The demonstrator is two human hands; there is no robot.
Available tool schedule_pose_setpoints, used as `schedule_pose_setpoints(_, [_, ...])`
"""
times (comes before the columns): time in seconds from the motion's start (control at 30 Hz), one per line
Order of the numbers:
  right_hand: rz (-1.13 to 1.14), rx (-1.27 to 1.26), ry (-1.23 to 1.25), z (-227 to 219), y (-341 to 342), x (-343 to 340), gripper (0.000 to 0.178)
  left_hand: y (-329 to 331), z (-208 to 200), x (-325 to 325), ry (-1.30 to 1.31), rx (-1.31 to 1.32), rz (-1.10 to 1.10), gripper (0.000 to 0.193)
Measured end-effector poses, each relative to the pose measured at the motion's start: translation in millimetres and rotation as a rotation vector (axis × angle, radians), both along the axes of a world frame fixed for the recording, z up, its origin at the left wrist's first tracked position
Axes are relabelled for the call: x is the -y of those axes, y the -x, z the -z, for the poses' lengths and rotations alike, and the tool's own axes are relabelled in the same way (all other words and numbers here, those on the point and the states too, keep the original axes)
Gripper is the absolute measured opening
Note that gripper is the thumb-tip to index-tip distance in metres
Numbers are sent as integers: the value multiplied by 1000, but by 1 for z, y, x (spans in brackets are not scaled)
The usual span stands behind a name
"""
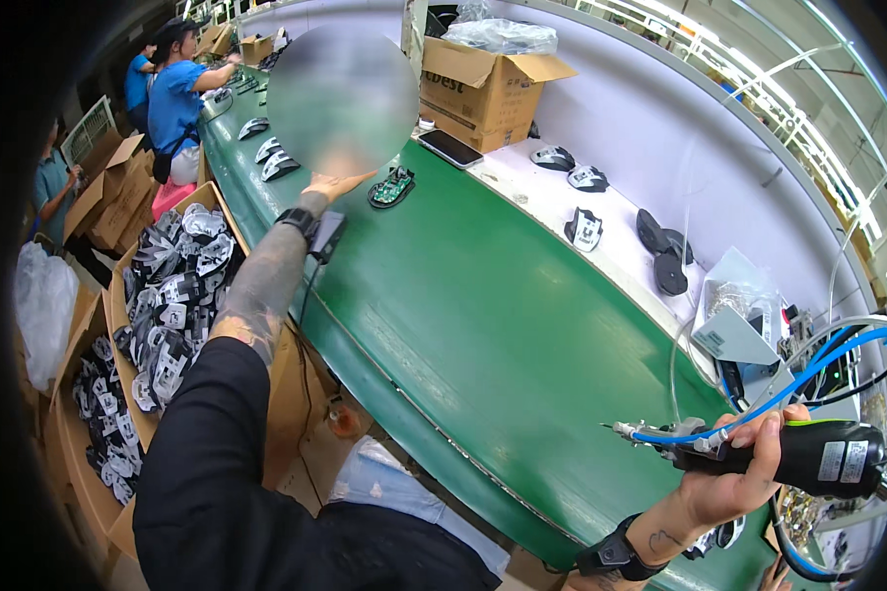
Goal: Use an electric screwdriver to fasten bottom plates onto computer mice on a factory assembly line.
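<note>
My left hand reaches far out over the green conveyor belt, its thumb side showing. A round blur covers its fingers, so what they hold, if anything, is hidden. Just right of it lies a mouse base with a green circuit board. At the lower right my right hand is wrapped round a black electric screwdriver, held above the belt with its tip pointing left. A blue hose runs along the tool.
Cartons of mouse shells stand left of the belt. On the white ledge are a phone, a cardboard box and several mouse parts. A bag of screws sits by the tool hoses. Co-workers in blue stand at the far left.
</note>
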State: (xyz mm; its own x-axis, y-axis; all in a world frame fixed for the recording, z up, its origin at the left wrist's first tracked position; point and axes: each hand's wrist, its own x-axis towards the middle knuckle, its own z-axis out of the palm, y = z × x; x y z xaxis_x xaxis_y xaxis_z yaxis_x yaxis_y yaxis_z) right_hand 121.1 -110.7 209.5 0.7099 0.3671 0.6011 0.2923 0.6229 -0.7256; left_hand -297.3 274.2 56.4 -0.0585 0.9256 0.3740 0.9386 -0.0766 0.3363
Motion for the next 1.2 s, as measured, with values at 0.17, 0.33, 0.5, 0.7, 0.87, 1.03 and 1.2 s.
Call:
schedule_pose_setpoints(0.17, [14, -23, -18, 4, 1, -4, 34, -52, 11, -17, 73, 43, -86, 73])
schedule_pose_setpoints(0.33, [13, -20, -13, 4, 6, -4, 32, -60, 36, -27, 182, -33, -76, 72])
schedule_pose_setpoints(0.5, [8, -27, -13, 6, 3, -7, 31, -60, 39, -38, 318, -62, -15, 73])
schedule_pose_setpoints(0.7, [-50, -46, -50, 2, -12, -1, 30, -82, 41, -43, 82, -113, 12, 65])
schedule_pose_setpoints(0.87, [-119, -28, -48, 5, -3, -7, 28, -65, 56, -24, 94, -74, 4, 68])
schedule_pose_setpoints(1.03, [-60, -56, -63, -3, 0, 11, 26, -164, 19, 61, 237, 201, 228, 63])
schedule_pose_setpoints(1.2, [8, -66, -116, -2, -8, 15, 27, -274, -7, 175, 960, 1881, 728, 43])
